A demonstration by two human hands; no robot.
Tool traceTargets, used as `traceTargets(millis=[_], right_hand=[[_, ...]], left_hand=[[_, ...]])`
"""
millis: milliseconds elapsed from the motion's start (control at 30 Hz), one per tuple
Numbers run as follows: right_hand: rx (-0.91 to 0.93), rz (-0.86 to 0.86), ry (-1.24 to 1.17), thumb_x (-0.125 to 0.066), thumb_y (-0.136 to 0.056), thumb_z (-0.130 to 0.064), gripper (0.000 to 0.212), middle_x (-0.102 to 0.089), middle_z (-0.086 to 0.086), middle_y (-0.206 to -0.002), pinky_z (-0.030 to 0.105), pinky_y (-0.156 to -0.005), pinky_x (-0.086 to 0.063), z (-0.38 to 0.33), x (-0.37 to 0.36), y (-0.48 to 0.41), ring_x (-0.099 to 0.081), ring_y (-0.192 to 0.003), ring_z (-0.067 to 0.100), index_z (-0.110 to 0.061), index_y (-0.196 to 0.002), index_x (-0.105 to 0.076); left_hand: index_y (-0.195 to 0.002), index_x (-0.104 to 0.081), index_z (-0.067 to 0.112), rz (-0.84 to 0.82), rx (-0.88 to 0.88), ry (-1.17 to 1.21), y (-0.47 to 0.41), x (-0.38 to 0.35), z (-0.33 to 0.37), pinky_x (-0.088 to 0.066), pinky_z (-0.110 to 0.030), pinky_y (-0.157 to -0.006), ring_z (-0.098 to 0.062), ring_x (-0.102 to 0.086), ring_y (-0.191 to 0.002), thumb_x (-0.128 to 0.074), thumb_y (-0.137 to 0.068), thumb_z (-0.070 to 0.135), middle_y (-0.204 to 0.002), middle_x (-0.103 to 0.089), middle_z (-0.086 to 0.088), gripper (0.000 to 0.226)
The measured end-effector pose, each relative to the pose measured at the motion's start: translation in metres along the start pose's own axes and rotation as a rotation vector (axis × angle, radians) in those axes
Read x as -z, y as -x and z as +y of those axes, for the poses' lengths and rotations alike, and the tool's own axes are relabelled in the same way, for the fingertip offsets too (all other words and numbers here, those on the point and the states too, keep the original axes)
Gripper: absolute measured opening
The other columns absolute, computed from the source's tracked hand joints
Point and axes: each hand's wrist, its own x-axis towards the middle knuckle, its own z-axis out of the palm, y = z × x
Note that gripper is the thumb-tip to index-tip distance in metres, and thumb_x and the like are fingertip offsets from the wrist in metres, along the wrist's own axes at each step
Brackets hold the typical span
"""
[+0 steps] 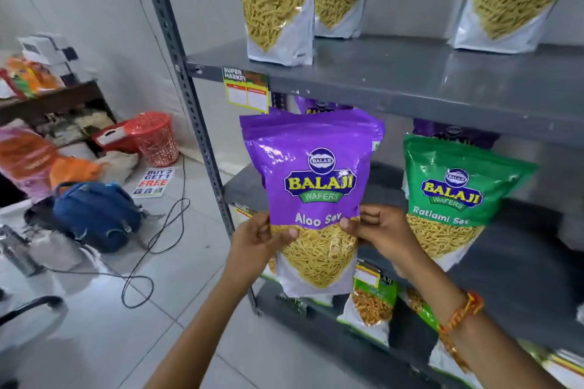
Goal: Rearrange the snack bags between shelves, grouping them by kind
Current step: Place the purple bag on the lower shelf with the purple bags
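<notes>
Purple Aloo Sev bag (313, 196) is gripped at mid-height by both hands: left hand (257, 238) thumb on the front at its left edge, right hand (379, 232) thumb on the front at its right edge, remaining fingers hidden behind. Bag is held upright, long axis vertical, sealed top up, label facing camera, in front of the middle shelf (521, 265). Green Ratlami Sev bag (458, 196) stands on that shelf just to the right. Three more green bags are seen on the upper shelf (410, 79).

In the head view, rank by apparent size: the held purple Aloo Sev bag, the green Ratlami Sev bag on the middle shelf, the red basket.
1. Purple Aloo Sev bag, partly because it is nearest.
2. Green Ratlami Sev bag.
3. Red basket, farthest away.
</notes>
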Motion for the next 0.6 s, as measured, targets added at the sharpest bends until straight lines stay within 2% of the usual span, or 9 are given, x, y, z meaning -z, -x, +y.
traceTargets(millis=[67, 133, 200, 300, 333, 400, 467, 533, 600], right_hand=[[-0.05, 0.031, 0.009, -0.066, -0.072, 0.002, 0.021, -0.071, -0.02, -0.058, 0.01, -0.059, -0.052, 0.013, 0.007, -0.012, -0.063, -0.063, -0.006, -0.017, -0.082, -0.067], [-0.094, 0.088, 0.012, -0.066, -0.073, 0.001, 0.023, -0.071, -0.021, -0.058, 0.01, -0.061, -0.052, 0.025, 0.015, -0.026, -0.064, -0.063, -0.006, -0.02, -0.08, -0.066], [-0.137, 0.157, -0.01, -0.066, -0.073, 0.002, 0.022, -0.071, -0.02, -0.058, 0.011, -0.062, -0.052, 0.037, 0.023, -0.04, -0.064, -0.062, -0.005, -0.02, -0.079, -0.066], [-0.205, 0.256, -0.095, -0.064, -0.075, 0.0, 0.019, -0.07, -0.019, -0.055, 0.016, -0.054, -0.051, 0.053, 0.032, -0.061, -0.062, -0.056, -0.005, -0.018, -0.078, -0.064], [-0.223, 0.277, -0.133, -0.063, -0.076, 0.0, 0.017, -0.07, -0.018, -0.053, 0.016, -0.05, -0.049, 0.056, 0.035, -0.067, -0.062, -0.054, -0.006, -0.017, -0.079, -0.063], [-0.244, 0.311, -0.193, -0.062, -0.077, 0.0, 0.016, -0.071, -0.015, -0.055, 0.019, -0.048, -0.05, 0.06, 0.039, -0.079, -0.063, -0.053, -0.002, -0.016, -0.082, -0.063], [-0.254, 0.335, -0.21, -0.063, -0.076, -0.001, 0.016, -0.072, -0.011, -0.066, 0.026, -0.058, -0.053, 0.066, 0.042, -0.092, -0.065, -0.061, 0.004, -0.013, -0.087, -0.064], [-0.25, 0.338, -0.21, -0.065, -0.074, 0.0, 0.023, -0.073, -0.01, -0.069, 0.028, -0.063, -0.055, 0.072, 0.043, -0.101, -0.066, -0.066, 0.007, -0.006, -0.096, -0.064], [-0.265, 0.354, -0.223, -0.065, -0.073, 0.002, 0.025, -0.074, -0.011, -0.067, 0.024, -0.062, -0.056, 0.08, 0.041, -0.106, -0.066, -0.069, 0.01, -0.003, -0.097, -0.065]], left_hand=[[-0.09, -0.07, 0.019, -0.007, 0.025, -0.008, -0.015, -0.009, -0.015, -0.04, -0.038, -0.069, -0.023, -0.047, -0.074, -0.079, -0.058, 0.035, -0.08, -0.058, -0.013, 0.037], [-0.093, -0.07, 0.021, -0.024, 0.04, -0.036, -0.033, -0.019, -0.026, -0.047, -0.037, -0.071, -0.019, -0.054, -0.076, -0.078, -0.063, 0.028, -0.078, -0.066, -0.01, 0.032], [-0.095, -0.068, 0.025, -0.053, 0.054, -0.064, -0.055, -0.029, -0.039, -0.05, -0.03, -0.069, -0.014, -0.058, -0.073, -0.076, -0.068, 0.02, -0.071, -0.069, 0.002, 0.028], [-0.095, -0.066, 0.031, -0.091, 0.079, -0.16, -0.094, -0.04, -0.061, -0.047, -0.035, -0.07, -0.014, -0.051, -0.073, -0.078, -0.061, 0.043, -0.076, -0.06, -0.005, 0.038], [-0.094, -0.066, 0.03, -0.114, 0.082, -0.158, -0.105, -0.044, -0.065, -0.048, -0.038, -0.071, -0.015, -0.051, -0.075, -0.079, -0.06, 0.044, -0.079, -0.061, -0.007, 0.039], [-0.09, -0.066, 0.026, -0.135, 0.074, -0.17, -0.123, -0.051, -0.073, -0.053, -0.044, -0.077, -0.018, -0.059, -0.077, -0.079, -0.063, 0.031, -0.085, -0.07, -0.012, 0.03], [-0.088, -0.067, 0.026, -0.122, 0.071, -0.18, -0.134, -0.055, -0.071, -0.055, -0.047, -0.082, -0.021, -0.066, -0.083, -0.077, -0.066, 0.022, -0.092, -0.074, -0.012, 0.024], [-0.091, -0.066, 0.024, -0.129, 0.084, -0.175, -0.14, -0.057, -0.075, -0.056, -0.041, -0.083, -0.021, -0.068, -0.085, -0.075, -0.069, 0.014, -0.095, -0.074, -0.011, 0.026], [-0.096, -0.064, 0.01, -0.117, 0.078, -0.18, -0.143, -0.059, -0.079, -0.056, -0.03, -0.074, -0.011, -0.068, -0.074, -0.074, -0.07, 0.008, -0.091, -0.074, -0.017, 0.028]])
